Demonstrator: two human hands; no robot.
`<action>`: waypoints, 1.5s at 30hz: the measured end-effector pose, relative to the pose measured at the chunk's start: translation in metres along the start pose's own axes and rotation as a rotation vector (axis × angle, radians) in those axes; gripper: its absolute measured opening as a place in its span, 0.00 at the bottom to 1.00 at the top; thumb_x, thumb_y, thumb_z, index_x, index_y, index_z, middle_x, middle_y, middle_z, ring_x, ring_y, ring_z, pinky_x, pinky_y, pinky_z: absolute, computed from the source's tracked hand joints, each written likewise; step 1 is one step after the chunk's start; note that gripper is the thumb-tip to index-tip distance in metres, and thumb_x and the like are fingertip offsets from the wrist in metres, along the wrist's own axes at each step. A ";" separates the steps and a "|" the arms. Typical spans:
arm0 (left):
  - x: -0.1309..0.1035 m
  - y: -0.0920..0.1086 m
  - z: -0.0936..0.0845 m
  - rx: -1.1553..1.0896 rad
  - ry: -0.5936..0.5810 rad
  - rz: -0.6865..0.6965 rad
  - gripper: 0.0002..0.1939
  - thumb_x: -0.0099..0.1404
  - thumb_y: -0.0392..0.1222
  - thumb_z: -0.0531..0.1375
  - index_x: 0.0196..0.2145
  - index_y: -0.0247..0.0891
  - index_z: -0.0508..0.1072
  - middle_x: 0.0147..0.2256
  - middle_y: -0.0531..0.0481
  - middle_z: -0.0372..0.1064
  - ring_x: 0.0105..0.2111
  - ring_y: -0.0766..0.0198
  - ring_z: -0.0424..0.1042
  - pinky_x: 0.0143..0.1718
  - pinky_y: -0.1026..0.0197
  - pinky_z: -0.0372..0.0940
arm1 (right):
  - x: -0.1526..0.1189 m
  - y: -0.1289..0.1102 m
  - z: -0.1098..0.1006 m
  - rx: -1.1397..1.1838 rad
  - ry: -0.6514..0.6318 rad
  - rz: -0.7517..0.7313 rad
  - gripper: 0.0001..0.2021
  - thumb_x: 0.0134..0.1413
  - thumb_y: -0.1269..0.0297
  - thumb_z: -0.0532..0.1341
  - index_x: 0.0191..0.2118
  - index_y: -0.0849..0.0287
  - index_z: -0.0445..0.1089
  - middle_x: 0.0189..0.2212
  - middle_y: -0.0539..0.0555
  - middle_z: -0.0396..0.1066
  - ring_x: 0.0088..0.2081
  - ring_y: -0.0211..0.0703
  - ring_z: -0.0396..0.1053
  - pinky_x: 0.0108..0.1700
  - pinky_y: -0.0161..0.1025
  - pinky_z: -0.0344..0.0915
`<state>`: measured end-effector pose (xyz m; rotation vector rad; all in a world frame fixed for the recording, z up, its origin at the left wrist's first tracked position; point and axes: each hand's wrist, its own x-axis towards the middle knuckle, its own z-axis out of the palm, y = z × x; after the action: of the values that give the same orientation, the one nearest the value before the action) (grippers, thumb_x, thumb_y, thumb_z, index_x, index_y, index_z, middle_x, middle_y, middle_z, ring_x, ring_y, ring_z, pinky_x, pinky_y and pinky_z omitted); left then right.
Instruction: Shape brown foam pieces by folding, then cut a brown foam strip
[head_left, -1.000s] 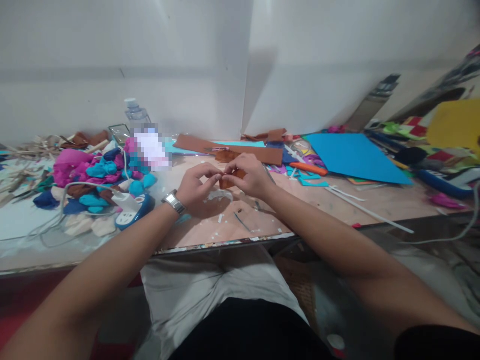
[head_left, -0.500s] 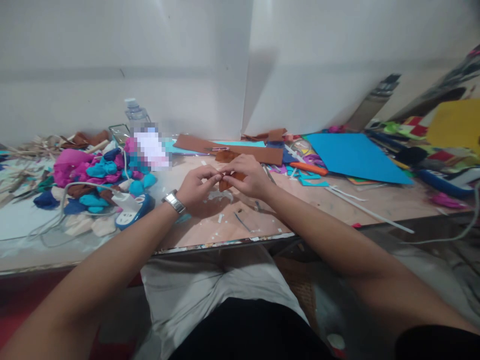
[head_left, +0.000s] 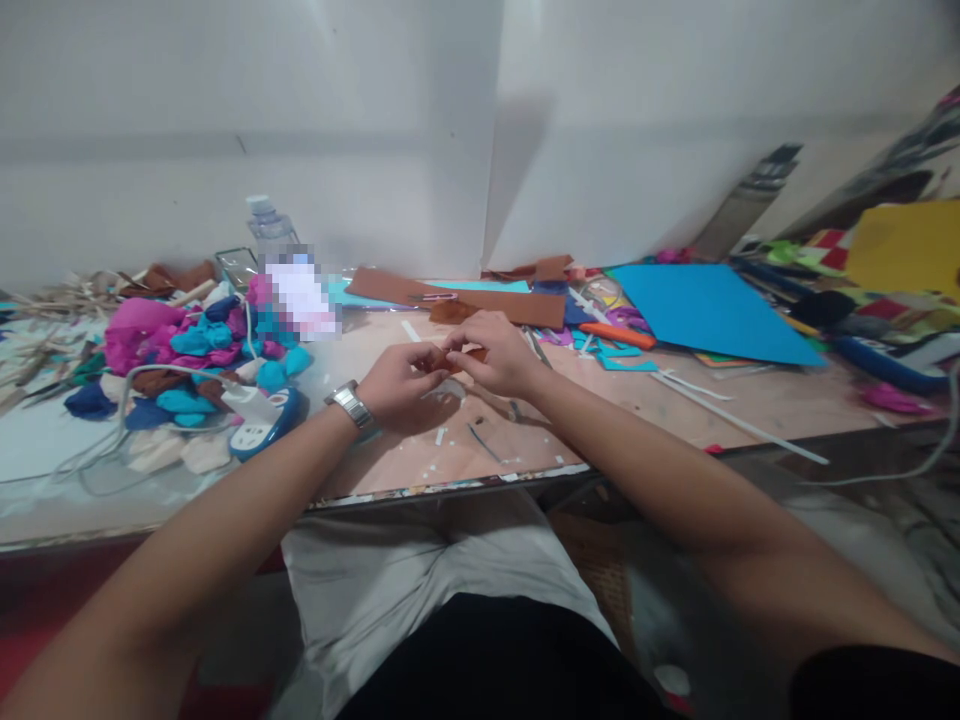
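My left hand (head_left: 401, 382) and my right hand (head_left: 491, 352) meet over the middle of the wooden table (head_left: 750, 400). Both pinch a small brown foam piece (head_left: 459, 357), which is mostly hidden by my fingers. A metal watch (head_left: 350, 404) sits on my left wrist. Small white scraps and a thin dark sliver (head_left: 484, 443) lie on the table just below my hands. A long brown foam strip (head_left: 480, 300) lies behind them.
A heap of pink, blue and brown foam petals (head_left: 187, 345) lies at left with a blue-white power strip (head_left: 262, 415) and a water bottle (head_left: 266, 225). A blue sheet (head_left: 705, 310), an orange knife (head_left: 616, 336) and coloured clutter fill the right. The wall is close behind.
My hands have closed more tightly around the brown piece, so less of it shows. The left hand shifted slightly right and down. Nothing else moved.
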<state>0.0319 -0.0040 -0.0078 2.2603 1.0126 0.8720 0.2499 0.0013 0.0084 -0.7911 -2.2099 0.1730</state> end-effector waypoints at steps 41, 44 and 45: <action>0.004 -0.004 -0.004 -0.332 0.099 -0.005 0.19 0.66 0.57 0.65 0.38 0.36 0.80 0.36 0.45 0.79 0.37 0.59 0.76 0.42 0.59 0.69 | 0.001 0.002 -0.003 -0.101 0.015 -0.059 0.10 0.66 0.56 0.63 0.44 0.54 0.79 0.38 0.53 0.80 0.46 0.50 0.70 0.56 0.51 0.53; 0.005 -0.002 -0.005 -0.369 0.082 0.014 0.19 0.67 0.57 0.64 0.35 0.36 0.78 0.35 0.46 0.77 0.37 0.60 0.75 0.43 0.59 0.68 | 0.000 0.001 -0.002 -0.076 0.025 -0.038 0.11 0.66 0.56 0.64 0.48 0.54 0.77 0.37 0.53 0.80 0.45 0.50 0.70 0.55 0.50 0.53; 0.005 -0.001 -0.005 -0.365 0.088 0.016 0.19 0.67 0.57 0.64 0.35 0.36 0.78 0.35 0.46 0.77 0.37 0.61 0.75 0.43 0.60 0.68 | 0.000 0.002 -0.001 -0.068 0.031 -0.042 0.11 0.65 0.56 0.64 0.48 0.54 0.77 0.37 0.53 0.80 0.44 0.50 0.70 0.55 0.50 0.53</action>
<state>0.0300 0.0012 -0.0038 1.9393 0.7969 1.0755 0.2515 0.0025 0.0088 -0.7789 -2.2107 0.0646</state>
